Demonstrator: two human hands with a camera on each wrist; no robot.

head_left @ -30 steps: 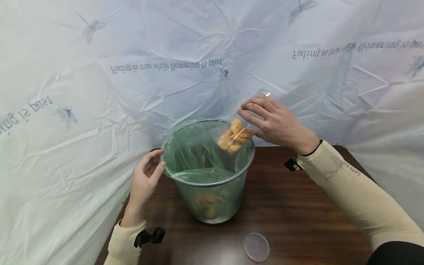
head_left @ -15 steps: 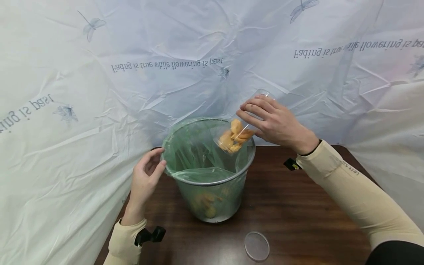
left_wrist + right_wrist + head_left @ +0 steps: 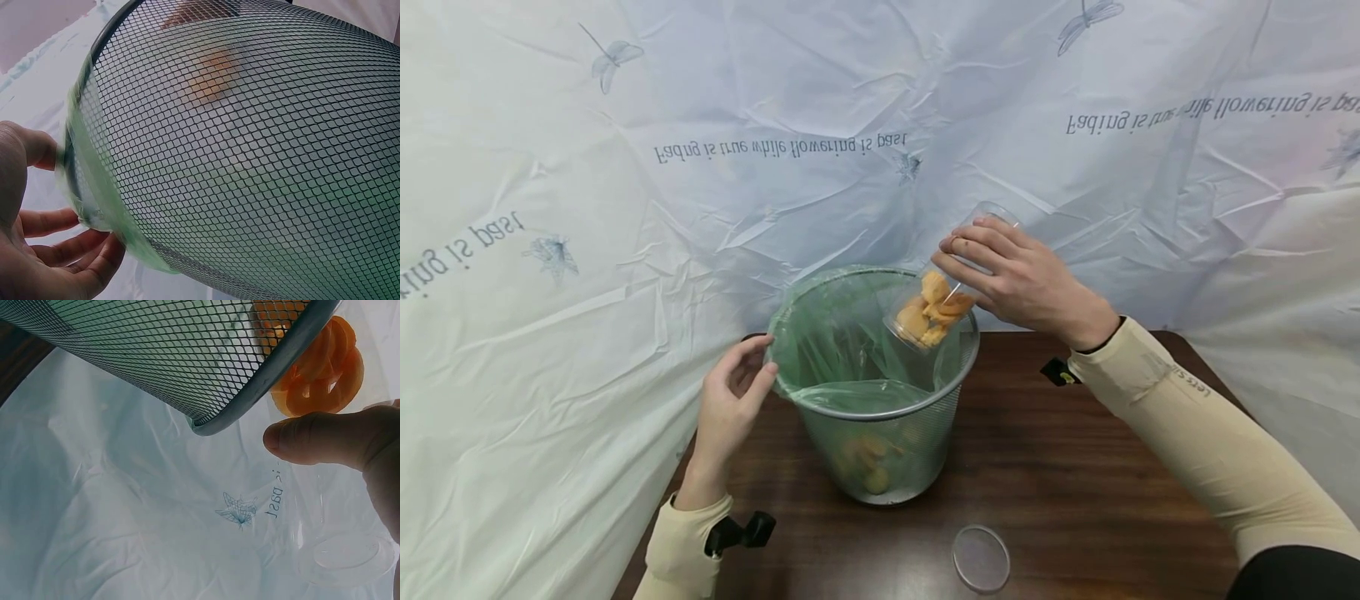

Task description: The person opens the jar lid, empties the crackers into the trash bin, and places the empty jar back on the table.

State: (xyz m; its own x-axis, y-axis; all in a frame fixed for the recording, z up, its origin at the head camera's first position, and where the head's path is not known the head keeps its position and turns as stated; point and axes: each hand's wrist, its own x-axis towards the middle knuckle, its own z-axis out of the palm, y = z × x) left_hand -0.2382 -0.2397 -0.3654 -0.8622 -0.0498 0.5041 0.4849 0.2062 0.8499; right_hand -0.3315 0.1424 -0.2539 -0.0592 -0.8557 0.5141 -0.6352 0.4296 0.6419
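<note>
Clear plastic jar of orange snack pieces, gripped by the right hand, tilts above the wire-mesh wastebasket in the head view; a round lid lies on the table. Left wrist view: the left hand pinches the green liner at the rim. Right wrist view: the right thumb presses the jar's side.

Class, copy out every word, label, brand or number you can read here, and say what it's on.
White sheet, centre, upside down: "Fadng is true while flowering is past"
Sheet, right, creased: "Fading is tru… …ile flowering is pa"
Sheet, left, cut off: "ing is past"
Sheet, right wrist view: "is past"
Right sleeve: lettering too small to read surely.
</note>
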